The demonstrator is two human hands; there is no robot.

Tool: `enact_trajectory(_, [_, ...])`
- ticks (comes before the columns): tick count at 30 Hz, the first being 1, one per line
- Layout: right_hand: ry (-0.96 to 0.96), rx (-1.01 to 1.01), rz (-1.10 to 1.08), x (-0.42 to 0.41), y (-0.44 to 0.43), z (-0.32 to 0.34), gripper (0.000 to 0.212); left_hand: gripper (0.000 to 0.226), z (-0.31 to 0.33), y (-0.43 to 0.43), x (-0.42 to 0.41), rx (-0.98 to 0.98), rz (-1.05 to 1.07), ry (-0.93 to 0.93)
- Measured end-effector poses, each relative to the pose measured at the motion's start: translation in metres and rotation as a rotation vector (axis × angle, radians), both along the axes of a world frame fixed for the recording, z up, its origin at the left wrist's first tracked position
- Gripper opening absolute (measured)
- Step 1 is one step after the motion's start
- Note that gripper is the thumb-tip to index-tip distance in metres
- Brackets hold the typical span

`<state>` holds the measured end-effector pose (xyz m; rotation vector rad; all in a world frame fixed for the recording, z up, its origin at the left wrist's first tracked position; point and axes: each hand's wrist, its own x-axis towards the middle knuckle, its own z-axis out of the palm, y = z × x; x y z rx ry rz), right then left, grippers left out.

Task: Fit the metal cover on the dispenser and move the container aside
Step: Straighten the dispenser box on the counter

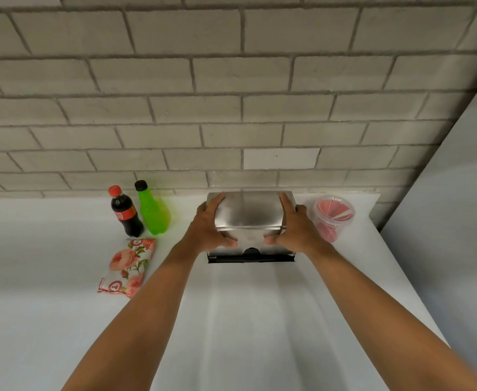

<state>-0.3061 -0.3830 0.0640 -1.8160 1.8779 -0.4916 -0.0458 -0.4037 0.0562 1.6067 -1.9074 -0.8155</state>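
Observation:
A shiny metal cover (248, 214) sits over the dispenser (251, 257), whose dark lower front edge shows beneath it, at the back of the white counter by the wall. My left hand (209, 225) grips the cover's left side, thumb on its front. On the cover's right side my right hand (293, 228) holds it the same way. A clear plastic container (334, 217) with red and pink pieces inside stands just right of the dispenser, close to my right hand but apart from it.
A cola bottle (126, 212) and a green bottle (152, 212) stand left of the dispenser against the brick wall. A floral packet (128, 268) lies in front of them. The white counter (248, 320) ends at a grey wall on the right.

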Motion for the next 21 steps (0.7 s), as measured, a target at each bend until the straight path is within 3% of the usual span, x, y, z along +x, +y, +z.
enact_trajectory(21, [0.035, -0.023, 0.005, -0.0003, 0.0007, 0.0054, 0.135, 0.136, 0.0025, -0.0015, -0.0038, -0.030, 0.009, -0.022])
